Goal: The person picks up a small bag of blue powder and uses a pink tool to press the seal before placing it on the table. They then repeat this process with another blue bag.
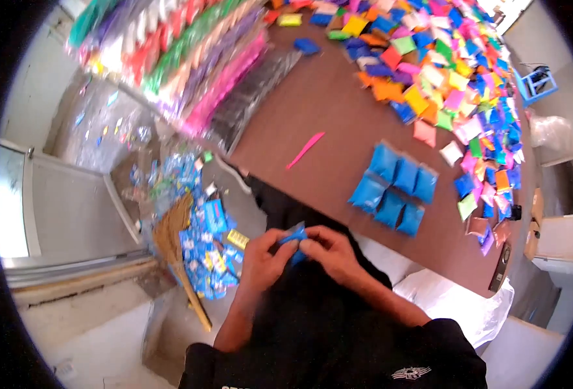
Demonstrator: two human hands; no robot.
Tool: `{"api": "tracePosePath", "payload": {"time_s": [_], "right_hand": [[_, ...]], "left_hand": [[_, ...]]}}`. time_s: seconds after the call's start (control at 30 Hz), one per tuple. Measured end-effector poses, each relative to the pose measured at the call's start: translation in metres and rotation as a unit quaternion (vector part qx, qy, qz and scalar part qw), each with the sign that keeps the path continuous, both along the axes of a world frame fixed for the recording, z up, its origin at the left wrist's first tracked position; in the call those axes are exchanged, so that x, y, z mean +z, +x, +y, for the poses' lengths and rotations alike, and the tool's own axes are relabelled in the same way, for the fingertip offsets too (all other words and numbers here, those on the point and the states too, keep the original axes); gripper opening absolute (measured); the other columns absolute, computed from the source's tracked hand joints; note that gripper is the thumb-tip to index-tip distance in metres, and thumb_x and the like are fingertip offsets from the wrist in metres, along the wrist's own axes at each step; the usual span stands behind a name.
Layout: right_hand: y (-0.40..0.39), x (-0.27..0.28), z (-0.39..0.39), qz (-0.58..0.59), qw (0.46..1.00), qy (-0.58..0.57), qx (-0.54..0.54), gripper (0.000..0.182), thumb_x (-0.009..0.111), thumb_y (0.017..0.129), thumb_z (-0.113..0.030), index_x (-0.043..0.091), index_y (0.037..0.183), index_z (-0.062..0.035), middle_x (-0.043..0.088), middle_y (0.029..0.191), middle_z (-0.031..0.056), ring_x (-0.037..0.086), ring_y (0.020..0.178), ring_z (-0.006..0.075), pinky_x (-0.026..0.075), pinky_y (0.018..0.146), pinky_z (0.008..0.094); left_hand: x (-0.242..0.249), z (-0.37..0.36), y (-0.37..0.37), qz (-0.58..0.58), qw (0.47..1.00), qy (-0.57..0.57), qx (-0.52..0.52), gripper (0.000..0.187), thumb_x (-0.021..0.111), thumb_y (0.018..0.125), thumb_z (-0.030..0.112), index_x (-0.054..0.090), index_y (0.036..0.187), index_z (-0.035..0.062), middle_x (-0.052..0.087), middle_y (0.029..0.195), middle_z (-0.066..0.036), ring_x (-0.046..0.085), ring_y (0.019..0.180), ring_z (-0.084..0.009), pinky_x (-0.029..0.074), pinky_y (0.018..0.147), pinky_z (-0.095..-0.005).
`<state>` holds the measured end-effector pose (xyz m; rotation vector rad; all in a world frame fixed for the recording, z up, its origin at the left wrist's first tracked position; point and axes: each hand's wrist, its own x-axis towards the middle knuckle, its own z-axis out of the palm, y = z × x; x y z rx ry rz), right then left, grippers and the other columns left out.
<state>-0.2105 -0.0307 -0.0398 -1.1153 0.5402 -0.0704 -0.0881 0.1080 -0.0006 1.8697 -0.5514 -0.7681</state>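
**Inspector:** Blue packet sits pinched between both hands, held low over the person's dark lap, just short of the table edge. State of each hand?

**Assistant:** Left hand is closed on the packet's left end, thumb and fingers curled around it. Right hand grips the right end, fingertips bent over the top. The two hands touch at the packet; most of it is covered, only a strip of blue shows.

**Inspector:** Nearest items?

**Assistant:** On the brown table, ahead and to the right of the hands, a cluster of blue packets lies flat in two rows, edges touching. Further on, a pink strip lies alone on bare tabletop.

**Inspector:** Beyond that?

**Assistant:** A wide heap of mixed-colour packets covers the far right side of the table. Along the far left edge, long stacked rows of packets in clear sleeves run in colour bands. On the floor to the left, a broom lies across a scatter of blue wrappers. A white bag sits at the person's right.
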Motion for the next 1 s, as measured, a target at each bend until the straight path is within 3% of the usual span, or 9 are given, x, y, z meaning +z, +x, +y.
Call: {"api": "tracePosePath", "payload": {"time_s": [0.17, 0.3, 0.4, 0.5, 0.6, 0.7, 0.8, 0.9, 1.0], "right_hand": [[0.000, -0.012, 0.007, -0.011, 0.998, 0.017, -0.067, 0.024, 0.070, 0.096, -0.015, 0.067, 0.115, -0.0001, 0.069, 0.101, 0.0027, 0.062, 0.090, 0.0086, 0.052, 0.082, 0.0273], [0.000, -0.015, 0.012, 0.002, 0.995, 0.004, -0.100, 0.023, 0.071, 0.096, -0.017, 0.067, 0.112, -0.0013, 0.068, 0.097, 0.0014, 0.061, 0.088, 0.0084, 0.052, 0.080, 0.0271], [0.002, -0.011, 0.005, 0.019, 0.998, -0.014, -0.062, 0.025, 0.071, 0.095, -0.022, 0.068, 0.109, -0.0021, 0.066, 0.092, 0.0000, 0.059, 0.084, 0.0082, 0.050, 0.076, 0.0265], [0.004, -0.003, 0.004, 0.038, 0.998, 0.033, -0.050, 0.028, 0.072, 0.094, -0.026, 0.067, 0.107, -0.0023, 0.064, 0.089, -0.0005, 0.057, 0.082, 0.0080, 0.049, 0.074, 0.0259], [0.002, -0.010, 0.000, 0.042, 0.999, -0.003, -0.017, 0.025, 0.072, 0.094, -0.024, 0.067, 0.107, -0.0023, 0.065, 0.089, 0.0000, 0.058, 0.083, 0.0079, 0.049, 0.074, 0.0261], [0.000, -0.016, 0.007, 0.021, 0.998, -0.026, -0.061, 0.023, 0.072, 0.094, -0.022, 0.067, 0.106, -0.0023, 0.065, 0.090, 0.0002, 0.058, 0.083, 0.0077, 0.049, 0.075, 0.0259], [0.001, -0.018, 0.011, -0.004, 0.994, -0.002, -0.108, 0.022, 0.072, 0.094, -0.020, 0.068, 0.106, -0.0021, 0.066, 0.091, -0.0002, 0.058, 0.084, 0.0072, 0.049, 0.077, 0.0256], [0.002, -0.018, 0.011, -0.004, 0.995, 0.014, -0.102, 0.020, 0.069, 0.096, -0.021, 0.067, 0.104, -0.0028, 0.066, 0.092, -0.0007, 0.057, 0.084, 0.0068, 0.049, 0.078, 0.0257], [0.002, -0.019, 0.008, 0.024, 0.997, -0.025, -0.069, 0.020, 0.067, 0.097, -0.022, 0.066, 0.102, -0.0030, 0.064, 0.091, -0.0012, 0.057, 0.084, 0.0070, 0.048, 0.077, 0.0261]], "left_hand": [[-0.017, 0.001, -0.010, 0.154, 0.984, -0.055, 0.074, 0.023, 0.075, 0.093, 0.018, 0.069, 0.106, 0.0001, 0.065, 0.083, 0.002, 0.056, 0.075, -0.0044, 0.046, 0.066, -0.0218], [-0.024, 0.002, -0.017, 0.146, 0.986, -0.040, 0.068, 0.024, 0.074, 0.093, 0.021, 0.068, 0.104, 0.0000, 0.065, 0.085, 0.001, 0.056, 0.075, -0.0076, 0.046, 0.066, -0.0231], [-0.026, 0.003, -0.015, 0.149, 0.985, -0.054, 0.068, 0.018, 0.074, 0.093, 0.018, 0.065, 0.093, 0.0017, 0.059, 0.076, 0.004, 0.052, 0.072, -0.0042, 0.042, 0.061, -0.0232], [-0.036, 0.008, -0.011, 0.062, 0.995, -0.057, 0.045, 0.020, 0.074, 0.093, 0.018, 0.063, 0.087, 0.0030, 0.056, 0.073, 0.005, 0.048, 0.070, -0.0046, 0.040, 0.059, -0.0245], [-0.034, 0.010, -0.012, 0.005, 0.999, -0.052, -0.007, 0.021, 0.075, 0.093, 0.019, 0.062, 0.084, 0.0034, 0.054, 0.072, 0.005, 0.045, 0.069, -0.0051, 0.038, 0.059, -0.0251], [-0.030, 0.007, -0.019, 0.043, 0.998, -0.034, 0.015, 0.023, 0.075, 0.093, 0.019, 0.062, 0.085, 0.0023, 0.054, 0.072, 0.005, 0.046, 0.069, -0.0047, 0.040, 0.059, -0.0253], [-0.031, 0.005, -0.028, 0.143, 0.987, -0.056, 0.049, 0.022, 0.074, 0.093, 0.021, 0.064, 0.092, 0.0013, 0.064, 0.079, 0.000, 0.055, 0.074, -0.0066, 0.045, 0.064, -0.0250], [-0.037, 0.009, -0.029, 0.151, 0.988, -0.025, 0.016, 0.021, 0.073, 0.094, 0.020, 0.064, 0.093, 0.0006, 0.064, 0.079, 0.000, 0.056, 0.073, -0.0068, 0.046, 0.063, -0.0251], [-0.034, 0.008, -0.026, 0.171, 0.983, -0.064, 0.026, 0.020, 0.072, 0.094, 0.019, 0.066, 0.093, 0.0006, 0.064, 0.077, 0.000, 0.057, 0.072, -0.0065, 0.046, 0.062, -0.0251]]}}
